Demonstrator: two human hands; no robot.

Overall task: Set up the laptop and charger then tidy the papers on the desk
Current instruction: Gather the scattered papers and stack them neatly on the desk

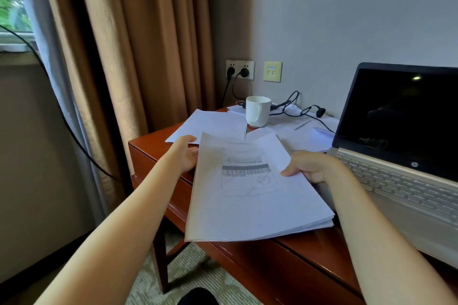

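Thumb on top, fingers curled underneath: the right hand (312, 166) has the stack of papers (247, 210) pinched by its right edge, at about three o'clock on the stack. Over on the other side, the left hand (182, 153) is up against the stack's left edge near ten o'clock, palm turned inward, thumb stretched forward. Its fingers are hidden behind the paper, so whether it grips the stack or only touches it, I cannot tell. The stack is thick, many sheets deep at the near right corner, and its near left corner juts past the edge of the desk (285, 262) in this view. The top sheet shows a grey printed figure.

At three o'clock from the stack sits the laptop (386, 173), lid open, screen dark, silver keyboard just beside the right hand. Out at twelve o'clock, loose sheets (210, 124) lie spread flat across the back of the desk, with a white mug (257, 110) upright on them, handle facing the camera. Behind the mug, at one o'clock, a black charger cable (292, 106) lies looped over the papers and runs toward the laptop. Up on the wall at twelve there's a double socket (240, 70) with two black plugs in it, and a cream data plate (272, 71) just beside it. Brown curtain (148, 44) hangs at ten o'clock, window (12, 0) at nine.
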